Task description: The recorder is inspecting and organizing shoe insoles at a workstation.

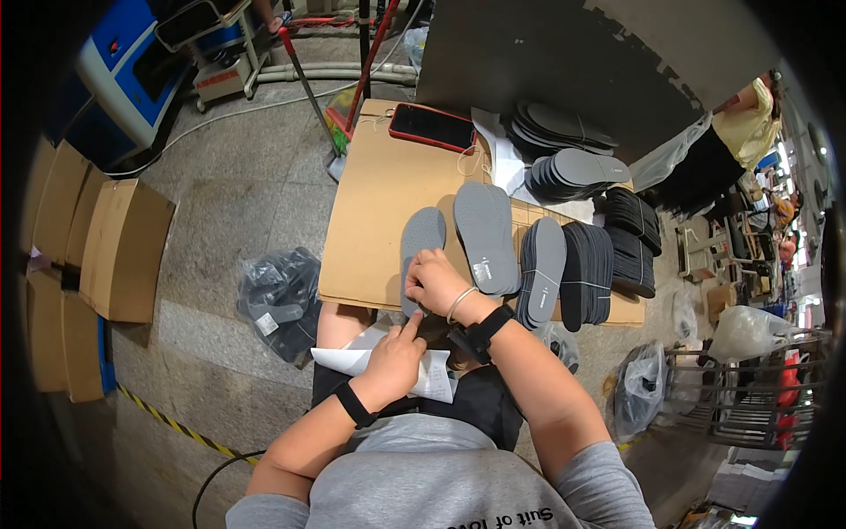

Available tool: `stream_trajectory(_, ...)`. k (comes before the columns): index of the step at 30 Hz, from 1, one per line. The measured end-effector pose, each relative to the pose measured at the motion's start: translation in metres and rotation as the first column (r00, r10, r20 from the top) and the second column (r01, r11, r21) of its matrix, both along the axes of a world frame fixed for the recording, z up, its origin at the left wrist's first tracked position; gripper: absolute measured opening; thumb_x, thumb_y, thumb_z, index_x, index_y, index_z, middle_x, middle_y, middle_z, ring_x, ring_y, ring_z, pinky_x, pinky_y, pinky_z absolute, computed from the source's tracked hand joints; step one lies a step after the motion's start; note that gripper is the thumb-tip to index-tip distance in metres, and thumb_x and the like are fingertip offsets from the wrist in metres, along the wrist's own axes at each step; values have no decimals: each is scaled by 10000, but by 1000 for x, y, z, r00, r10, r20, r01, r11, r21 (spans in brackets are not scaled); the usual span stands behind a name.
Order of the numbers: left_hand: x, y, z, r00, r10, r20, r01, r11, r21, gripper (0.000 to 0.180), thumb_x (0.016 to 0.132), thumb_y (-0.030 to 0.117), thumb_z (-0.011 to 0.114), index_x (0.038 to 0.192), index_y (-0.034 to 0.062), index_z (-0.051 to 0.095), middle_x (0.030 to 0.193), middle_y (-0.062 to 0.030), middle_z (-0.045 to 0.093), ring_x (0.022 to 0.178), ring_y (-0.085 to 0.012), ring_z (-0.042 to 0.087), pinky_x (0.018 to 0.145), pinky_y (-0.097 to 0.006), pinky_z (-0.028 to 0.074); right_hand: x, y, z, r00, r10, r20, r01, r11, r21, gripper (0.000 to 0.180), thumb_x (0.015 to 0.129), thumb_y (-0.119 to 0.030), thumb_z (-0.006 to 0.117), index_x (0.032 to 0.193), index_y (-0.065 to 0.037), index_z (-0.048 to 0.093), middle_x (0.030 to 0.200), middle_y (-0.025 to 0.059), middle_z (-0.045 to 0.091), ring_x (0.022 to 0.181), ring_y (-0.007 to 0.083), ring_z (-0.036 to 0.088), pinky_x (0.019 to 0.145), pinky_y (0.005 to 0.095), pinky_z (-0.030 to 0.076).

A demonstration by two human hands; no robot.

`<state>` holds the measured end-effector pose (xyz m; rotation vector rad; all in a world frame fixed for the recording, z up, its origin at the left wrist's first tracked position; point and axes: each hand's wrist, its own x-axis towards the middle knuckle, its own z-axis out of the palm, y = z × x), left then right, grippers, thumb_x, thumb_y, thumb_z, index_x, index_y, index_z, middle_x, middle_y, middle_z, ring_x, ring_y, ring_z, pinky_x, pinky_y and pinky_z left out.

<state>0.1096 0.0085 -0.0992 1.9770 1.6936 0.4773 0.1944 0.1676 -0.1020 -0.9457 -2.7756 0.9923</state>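
Grey, flat, sole-shaped insole point(426, 231) — lying on the brown cardboard-covered worktop point(366, 220), near end at the edge, left of a grey insole stack point(484, 227). Your right hand point(435, 280) bunches its fingers over it; pinching or pressing, cannot tell. Your left hand point(397, 360) — index finger extended, grip unclear — reaches its near end.

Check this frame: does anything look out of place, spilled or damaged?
Mildly: one gray insole pile at the far right slumps in a fan, while nearer stacks are neater. A phone lies on the cardboard among the workpieces. I see no spill or obvious damage.
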Motion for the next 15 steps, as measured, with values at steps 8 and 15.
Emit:
stream_trajectory(8, -2, 1, 1, 1000, 0, -27, 0, 1000, -28, 119, 746, 49, 555, 815, -7, 635, 1302, -221, 433, 938, -320, 522, 833, -378, 446, 1, -4, 0, 999, -16, -50, 17, 1000, 16, 125, 657, -108, 705, 724, -40, 624, 931, 111, 529, 955, 302, 449, 852, 349, 406)
stream_trajectory(15, -3, 3, 7, 1000, 6, 16, -5, 1000, -31, 132, 754, 44, 543, 824, -27, 629, 1280, -233, 446, 954, -355, 528, 845, -400, 440, -8, -5, 6, 961, -271, -52, 275, 953, 129, 344, 644, -208, 744, 876, -22, 570, 961, 147, 497, 989, 327, 447, 838, 372, 421)
